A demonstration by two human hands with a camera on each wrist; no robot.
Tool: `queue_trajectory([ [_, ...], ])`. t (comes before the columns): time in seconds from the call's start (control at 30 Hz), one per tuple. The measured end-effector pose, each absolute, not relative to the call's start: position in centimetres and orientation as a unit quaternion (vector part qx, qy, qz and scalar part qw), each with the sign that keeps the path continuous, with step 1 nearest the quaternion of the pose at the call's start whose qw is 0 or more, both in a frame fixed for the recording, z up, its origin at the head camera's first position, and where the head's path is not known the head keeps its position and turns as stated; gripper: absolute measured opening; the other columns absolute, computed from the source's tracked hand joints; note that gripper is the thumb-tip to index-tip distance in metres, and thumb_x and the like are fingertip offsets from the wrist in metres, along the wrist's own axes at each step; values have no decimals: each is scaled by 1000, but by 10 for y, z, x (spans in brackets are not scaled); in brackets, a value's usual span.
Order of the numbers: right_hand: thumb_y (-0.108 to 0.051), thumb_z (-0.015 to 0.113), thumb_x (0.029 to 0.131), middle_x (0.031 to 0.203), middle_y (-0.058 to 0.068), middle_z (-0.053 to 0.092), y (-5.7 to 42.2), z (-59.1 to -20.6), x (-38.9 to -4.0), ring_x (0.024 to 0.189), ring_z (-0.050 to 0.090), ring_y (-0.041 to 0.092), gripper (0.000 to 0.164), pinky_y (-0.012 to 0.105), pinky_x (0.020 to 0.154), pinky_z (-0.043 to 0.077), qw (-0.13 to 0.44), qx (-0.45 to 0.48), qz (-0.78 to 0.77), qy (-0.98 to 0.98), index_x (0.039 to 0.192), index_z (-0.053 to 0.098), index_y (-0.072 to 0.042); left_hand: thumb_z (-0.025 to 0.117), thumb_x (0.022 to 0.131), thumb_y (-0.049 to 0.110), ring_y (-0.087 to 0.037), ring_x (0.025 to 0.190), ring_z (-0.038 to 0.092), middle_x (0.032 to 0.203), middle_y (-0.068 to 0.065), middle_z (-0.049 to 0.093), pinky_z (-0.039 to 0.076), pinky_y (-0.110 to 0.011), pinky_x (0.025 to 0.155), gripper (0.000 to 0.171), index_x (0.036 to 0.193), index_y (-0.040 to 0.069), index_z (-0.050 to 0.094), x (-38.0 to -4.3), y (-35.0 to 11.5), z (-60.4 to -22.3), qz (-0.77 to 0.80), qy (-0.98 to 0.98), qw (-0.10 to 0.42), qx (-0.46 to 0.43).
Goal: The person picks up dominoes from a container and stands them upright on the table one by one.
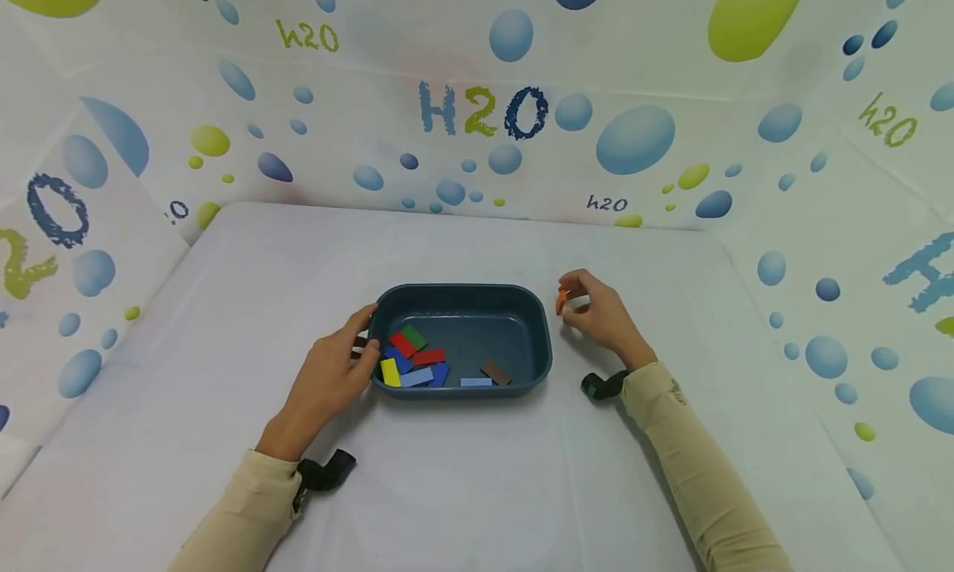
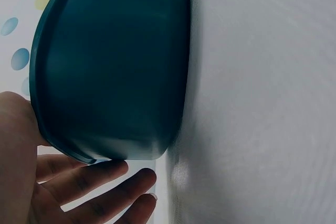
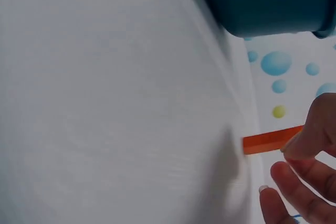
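Observation:
A dark teal plastic tub point(image 1: 462, 392) stands on the white-covered table. My left hand point(image 1: 328, 379) holds its left end, with the thumb at the rim and the fingers against the outer wall point(image 2: 115, 77). Just right of the tub, my right hand point(image 1: 602, 314) pinches a thin orange block point(image 1: 562, 299) between thumb and fingers. In the right wrist view the orange block point(image 3: 268, 141) is on end, close to the cloth; whether it touches is unclear. Inside the tub, red point(image 1: 429, 357), green point(image 1: 414, 337), yellow point(image 1: 390, 372), blue point(image 1: 440, 375) and brown blocks point(image 1: 495, 373) lie loose.
Light blue blocks point(image 1: 475, 382) lie along the tub's near wall. A dark piece point(image 1: 358, 347) shows behind the left hand, partly hidden. Black wrist cameras point(image 1: 328, 471) hang from both sleeves. A patterned sheet point(image 1: 462, 166) rises behind the table and at both sides.

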State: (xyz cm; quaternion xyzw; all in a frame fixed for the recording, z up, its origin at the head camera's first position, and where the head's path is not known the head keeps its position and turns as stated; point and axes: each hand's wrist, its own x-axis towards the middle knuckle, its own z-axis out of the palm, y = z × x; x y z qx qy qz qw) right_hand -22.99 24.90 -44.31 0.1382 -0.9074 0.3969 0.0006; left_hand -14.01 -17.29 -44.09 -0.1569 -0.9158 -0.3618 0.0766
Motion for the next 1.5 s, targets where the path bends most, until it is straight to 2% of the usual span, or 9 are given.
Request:
queue_trajectory([
  [0.2,3,68,86,137,18,61,254,-421,-225,124,60,36,55,54,103,53,19,131,381,-915,139,53,-2,53,105,13,-39,102,75,138,-29,64,60,-55,88,55,157,1,42,-138,-174,-440,-363,-915,76,-157],
  [0.37,0,69,88,135,17,62,250,-402,-217,124,60,35,52,55,102,53,54,146,379,-912,138,55,-4,54,105,13,-38,101,75,136,-29,65,61,-54,87,54,156,1,43,-140,-174,-442,-364,-913,85,-162],
  [0.5,-1,70,91,134,15,65,243,-390,-209,122,62,33,45,54,101,54,56,176,425,-886,135,60,-6,54,104,13,-39,100,75,136,-29,65,61,-54,87,54,156,0,43,-140,-173,-441,-362,-914,84,-162],
  [0.6,-3,70,93,131,13,67,235,-379,-205,119,64,31,40,49,99,56,50,206,456,-864,132,63,-7,54,105,14,-39,101,75,136,-29,65,61,-54,87,54,156,0,42,-140,-173,-441,-363,-914,79,-161],
  [0.77,-4,71,94,126,11,69,215,-356,-201,115,66,31,33,33,95,58,44,264,478,-836,127,67,-6,54,105,15,-39,102,75,138,-29,65,60,-54,89,55,157,1,42,-142,-173,-440,-363,-916,76,-157],
  [0.93,-3,71,94,124,12,69,188,-341,-203,113,68,29,36,34,95,57,16,308,490,-815,129,64,-3,53,105,16,-40,104,74,138,-29,64,60,-55,89,55,157,1,42,-141,-174,-439,-361,-917,73,-152],
  [1.13,-7,71,95,122,12,70,156,-339,-213,107,70,22,39,40,91,60,-33,354,491,-795,133,62,-7,53,105,16,-40,104,74,138,-29,64,60,-54,90,56,157,2,41,-141,-173,-441,-363,-917,67,-149],
  [1.4,-1,68,96,122,22,69,117,-354,-227,106,70,29,36,43,89,62,-124,415,511,-743,132,64,-2,55,105,15,-40,103,75,137,-29,65,60,-55,89,56,157,3,41,-140,-174,-440,-360,-919,68,-145],
  [1.5,0,68,96,120,21,70,107,-358,-231,106,69,32,36,43,88,61,-145,417,511,-738,131,63,1,55,105,15,-40,103,75,137,-29,65,60,-55,89,56,157,3,41,-141,-174,-440,-362,-918,67,-146],
])
